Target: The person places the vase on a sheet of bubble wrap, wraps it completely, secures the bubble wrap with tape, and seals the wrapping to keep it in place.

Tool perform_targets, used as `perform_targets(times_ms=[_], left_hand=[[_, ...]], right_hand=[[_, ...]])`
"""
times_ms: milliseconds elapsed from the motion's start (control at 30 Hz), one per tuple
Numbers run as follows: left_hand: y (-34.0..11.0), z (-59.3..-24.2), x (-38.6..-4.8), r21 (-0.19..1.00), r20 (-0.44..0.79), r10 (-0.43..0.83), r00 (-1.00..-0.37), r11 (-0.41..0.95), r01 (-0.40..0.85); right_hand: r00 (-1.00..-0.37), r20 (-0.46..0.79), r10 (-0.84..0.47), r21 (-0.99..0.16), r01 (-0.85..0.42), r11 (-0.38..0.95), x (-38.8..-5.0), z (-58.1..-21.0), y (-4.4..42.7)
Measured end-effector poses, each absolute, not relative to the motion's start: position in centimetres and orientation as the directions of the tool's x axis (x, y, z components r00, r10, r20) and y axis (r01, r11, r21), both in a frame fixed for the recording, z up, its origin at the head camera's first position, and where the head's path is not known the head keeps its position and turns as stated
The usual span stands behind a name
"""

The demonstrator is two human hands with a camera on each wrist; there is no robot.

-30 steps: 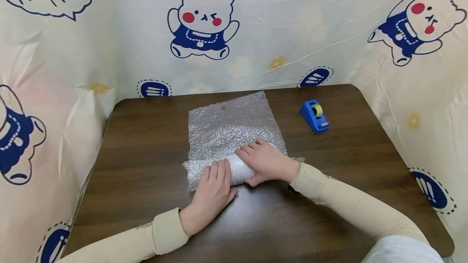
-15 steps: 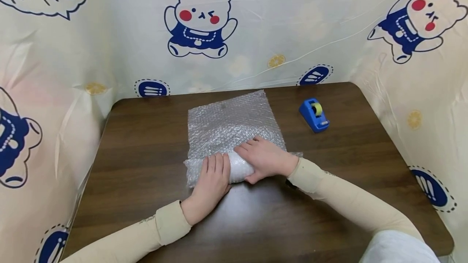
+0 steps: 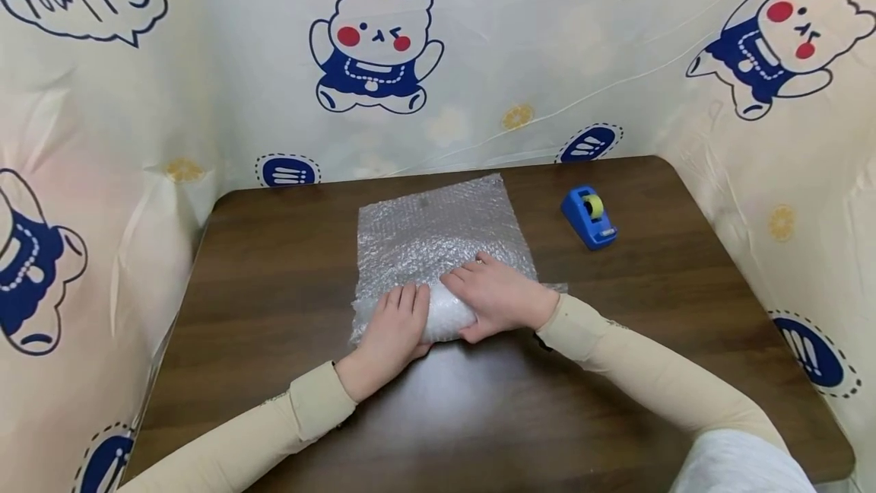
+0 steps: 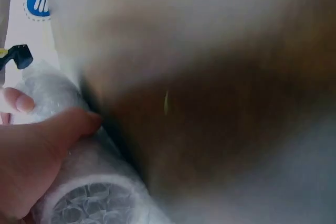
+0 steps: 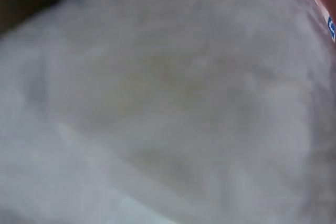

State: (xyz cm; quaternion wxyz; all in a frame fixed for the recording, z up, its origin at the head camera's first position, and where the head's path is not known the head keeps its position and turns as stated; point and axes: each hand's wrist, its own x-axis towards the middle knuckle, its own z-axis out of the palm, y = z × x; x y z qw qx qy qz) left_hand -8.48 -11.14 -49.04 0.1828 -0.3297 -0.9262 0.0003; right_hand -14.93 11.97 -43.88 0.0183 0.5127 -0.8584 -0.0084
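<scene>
A whitish cylindrical bubble-wrap roll point(image 3: 448, 314) lies crosswise at the near end of a flat bubble-wrap sheet point(image 3: 438, 230). My left hand point(image 3: 390, 337) grips the roll's left part, fingers over the top and thumb at the near side. On its right part, my right hand point(image 3: 503, 295) holds it with fingers across the top and thumb low in front. In the left wrist view, the left thumb point(image 4: 73, 127) presses on the bubble-wrap roll point(image 4: 92, 163), whose round end shows bubble cells inside. The right wrist view is filled by blurred bubble wrap point(image 5: 184, 103). What the roll contains is hidden.
A blue tape dispenser point(image 3: 588, 217) with yellowish tape stands right of the sheet, toward the back of the dark wooden table point(image 3: 274, 265). Printed cloth point(image 3: 479, 59) encloses the table's back and sides.
My left hand has moved slightly forward, and its thumb, earlier sticking out, now lies in against the roll. The roll has shifted slightly away from me. My right hand keeps nearly the same hold.
</scene>
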Motion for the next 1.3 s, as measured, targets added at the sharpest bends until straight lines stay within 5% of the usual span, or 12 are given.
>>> perform_targets(times_ms=[300,533,700,933,1300], left_hand=[[-11.4,-48.2,-10.0,-0.003,0.247,0.615,-0.749,0.773,0.635],[-11.4,-47.4,-9.3,-0.053,0.198,0.631,-0.75,0.771,0.635],[-11.3,-47.2,-8.9,-0.068,0.192,0.653,-0.732,0.753,0.654],[-11.4,-46.9,-9.8,-0.031,0.201,0.662,-0.722,0.741,0.671],[-11.3,-47.4,-9.5,0.094,0.194,0.679,-0.708,0.705,0.703]], right_hand=[[-0.575,0.088,-0.814,0.285,-0.768,0.574,-11.8,-42.5,11.5],[-0.658,0.097,-0.747,0.368,-0.674,0.641,-8.8,-43.8,11.7],[-0.649,0.117,-0.752,0.415,-0.656,0.631,-8.7,-44.8,12.1],[-0.627,0.261,-0.734,0.343,-0.651,0.678,-10.4,-46.1,12.6],[-0.538,0.234,-0.81,0.235,-0.777,0.584,-11.4,-46.2,13.8]])
